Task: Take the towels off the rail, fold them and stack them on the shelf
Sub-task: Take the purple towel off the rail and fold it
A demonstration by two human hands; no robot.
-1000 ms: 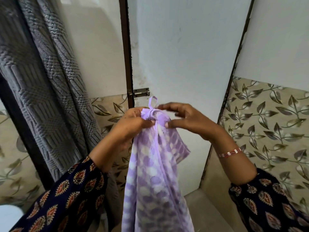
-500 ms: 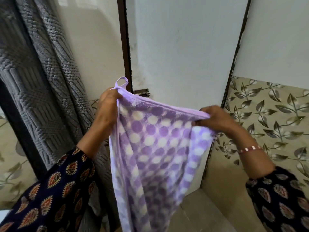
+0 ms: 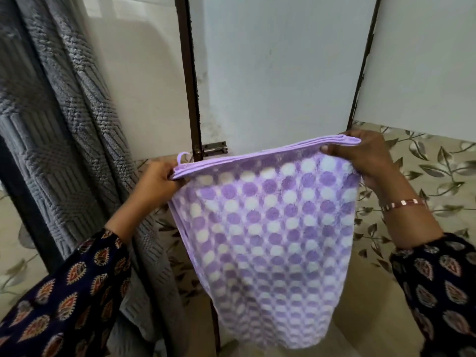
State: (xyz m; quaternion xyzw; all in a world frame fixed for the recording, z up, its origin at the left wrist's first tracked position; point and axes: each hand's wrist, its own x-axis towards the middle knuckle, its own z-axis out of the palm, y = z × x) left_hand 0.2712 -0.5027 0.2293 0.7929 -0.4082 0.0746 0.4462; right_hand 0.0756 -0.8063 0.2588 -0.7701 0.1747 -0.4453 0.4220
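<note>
A purple towel with white and violet dots (image 3: 268, 238) hangs spread in front of me, doubled into layers along its top hem. My left hand (image 3: 157, 181) pinches the left top corner, where a small hanging loop sticks up. My right hand (image 3: 360, 158) grips the right top corner, held slightly higher. The towel's lower part hangs free. A grey textured towel (image 3: 59, 140) hangs at the left; the rail it hangs from is out of view.
A white door with a dark frame (image 3: 190, 81) and a metal latch (image 3: 213, 148) stands straight behind the towel. Leaf-patterned tiles (image 3: 432, 166) cover the lower wall at right and left. No shelf is visible.
My hands have moved apart, stretching the bunched purple towel out wide. The right hand has gone further right and the top hem now runs taut between both hands.
</note>
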